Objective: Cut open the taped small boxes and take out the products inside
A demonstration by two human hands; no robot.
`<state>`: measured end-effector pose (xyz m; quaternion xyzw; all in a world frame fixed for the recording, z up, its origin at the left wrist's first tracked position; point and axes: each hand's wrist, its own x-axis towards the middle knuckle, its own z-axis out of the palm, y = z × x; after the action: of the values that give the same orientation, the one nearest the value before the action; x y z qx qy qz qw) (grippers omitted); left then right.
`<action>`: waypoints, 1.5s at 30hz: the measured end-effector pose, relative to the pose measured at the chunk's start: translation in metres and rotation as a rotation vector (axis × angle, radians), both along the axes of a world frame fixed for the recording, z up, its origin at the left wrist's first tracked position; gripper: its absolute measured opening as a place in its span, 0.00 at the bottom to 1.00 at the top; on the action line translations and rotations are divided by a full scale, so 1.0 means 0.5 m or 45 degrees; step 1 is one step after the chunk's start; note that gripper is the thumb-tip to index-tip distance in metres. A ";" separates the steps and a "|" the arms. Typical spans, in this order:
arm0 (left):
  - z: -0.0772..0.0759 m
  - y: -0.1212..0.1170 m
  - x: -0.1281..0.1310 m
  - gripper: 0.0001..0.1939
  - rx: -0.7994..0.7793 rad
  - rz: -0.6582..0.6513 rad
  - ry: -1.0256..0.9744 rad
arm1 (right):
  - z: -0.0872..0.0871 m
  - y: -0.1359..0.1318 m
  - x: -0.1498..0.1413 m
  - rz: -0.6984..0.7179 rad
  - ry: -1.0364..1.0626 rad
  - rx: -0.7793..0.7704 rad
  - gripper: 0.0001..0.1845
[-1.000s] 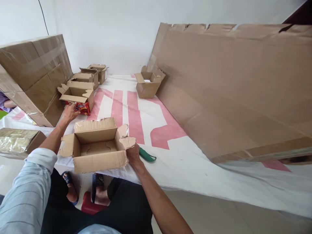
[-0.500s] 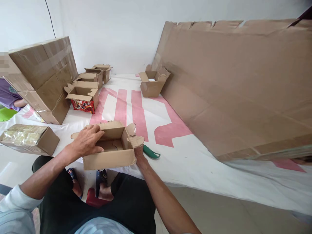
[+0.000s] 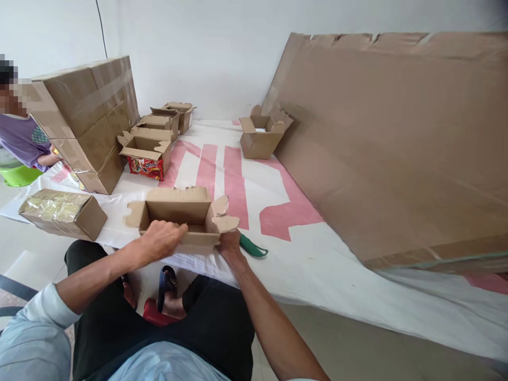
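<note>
Brown open cardboard box (image 3: pixel 178 210) sits between our two hands

We reach out with both arms. Our left arm comes up from the low left, and our left hand (image 3: pixel 164 238) is curled over the near side of the box, back of the hand up, gripping that side. Our right arm slants in from the low right. Our right hand (image 3: pixel 230 244) is at the right end, under a torn flap, so we cannot tell how its fingers are set.

We are at a table with a white cloth with pink shapes (image 3: pixel 309 264), next to a plain white wall (image 3: pixel 198 53). On our left are a tall stack of taped brown boxes (image 3: pixel 79 114), a shut taped box (image 3: pixel 63 211) and a red shiny packet (image 3: pixel 146 168) by a row of small open boxes. A green curved tool (image 3: pixel 254 247) lies just beside our right hand. A person in a purple shirt (image 3: pixel 19 137) is far left.

Our box is at the near edge of the table. Its open top points up, and its long way runs left to right in front of us.
</note>
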<state>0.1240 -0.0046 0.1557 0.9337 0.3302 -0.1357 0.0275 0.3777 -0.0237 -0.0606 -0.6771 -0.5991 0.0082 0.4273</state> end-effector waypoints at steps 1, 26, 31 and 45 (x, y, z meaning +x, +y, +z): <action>0.002 0.024 -0.009 0.18 0.046 0.072 0.008 | 0.000 0.004 -0.002 -0.014 0.005 -0.010 0.14; 0.006 0.446 -0.191 0.29 0.422 0.578 -0.139 | 0.000 0.016 0.001 -0.073 -0.051 -0.079 0.13; 0.004 0.398 -0.201 0.49 0.429 0.515 -0.354 | 0.004 0.018 0.000 -0.081 -0.065 -0.081 0.13; -0.207 0.087 -0.218 0.23 0.098 0.516 -0.332 | -0.009 0.013 -0.004 -0.080 -0.156 -0.042 0.14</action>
<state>0.0151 0.0390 0.0525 0.8584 0.5093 0.0067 0.0609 0.3758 -0.0170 -0.0652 -0.7018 -0.6022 -0.0368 0.3788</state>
